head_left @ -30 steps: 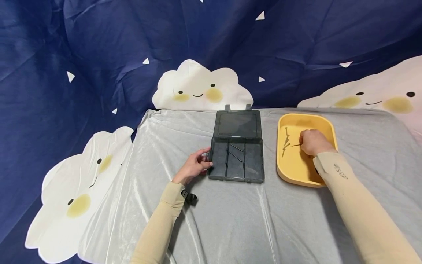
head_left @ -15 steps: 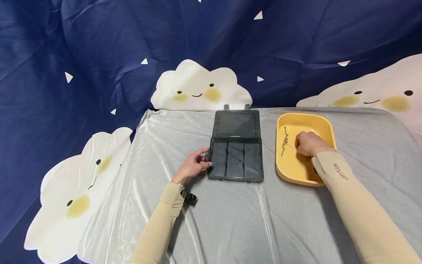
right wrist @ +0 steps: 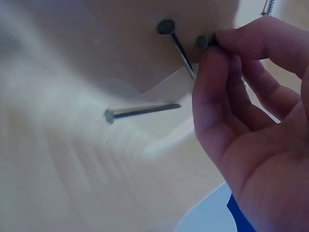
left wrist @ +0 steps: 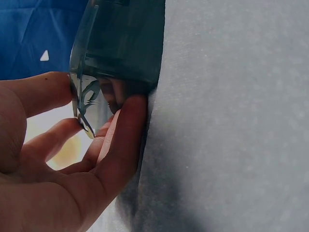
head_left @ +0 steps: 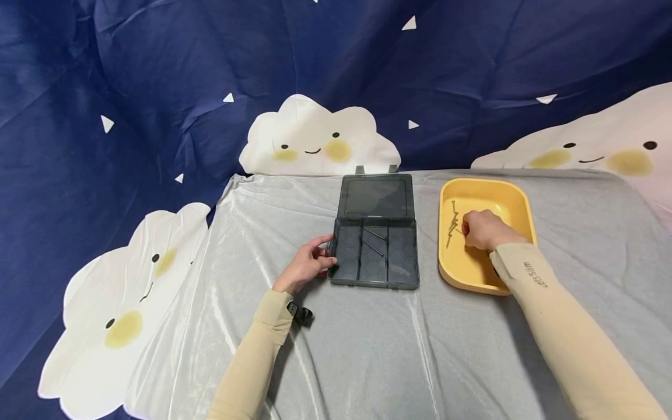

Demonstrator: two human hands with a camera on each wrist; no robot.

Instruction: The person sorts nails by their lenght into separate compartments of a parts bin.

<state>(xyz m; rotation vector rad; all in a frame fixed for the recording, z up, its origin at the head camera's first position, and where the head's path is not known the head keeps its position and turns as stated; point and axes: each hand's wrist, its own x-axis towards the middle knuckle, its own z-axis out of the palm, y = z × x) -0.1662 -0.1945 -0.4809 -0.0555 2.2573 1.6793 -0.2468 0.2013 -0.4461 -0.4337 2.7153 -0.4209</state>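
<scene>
My left hand (head_left: 307, 263) grips the left wall of a dark see-through compartment box (head_left: 374, 269), whose lid (head_left: 377, 195) is folded back. In the left wrist view its thumb and fingers curl round the box's corner (left wrist: 120, 43). Two nails (head_left: 373, 249) lie slanted in the middle column. Inside the yellow tray (head_left: 475, 274), my right hand (head_left: 485, 228) pinches a nail (right wrist: 203, 42) between thumb and index finger; only its head shows in the right wrist view. Just beside the fingertips lie a loose nail (right wrist: 142, 111) and another nail (right wrist: 181, 48).
Several nails (head_left: 453, 211) line the tray's left side. A threaded piece (right wrist: 269, 7) shows at the top of the right wrist view. Grey cloth (head_left: 367, 350) covers the table, and a blue curtain with clouds (head_left: 446, 70) hangs behind.
Inside the tray, my right hand has shifted left towards the row of nails, keeping its pinch. My left hand stays at the box.
</scene>
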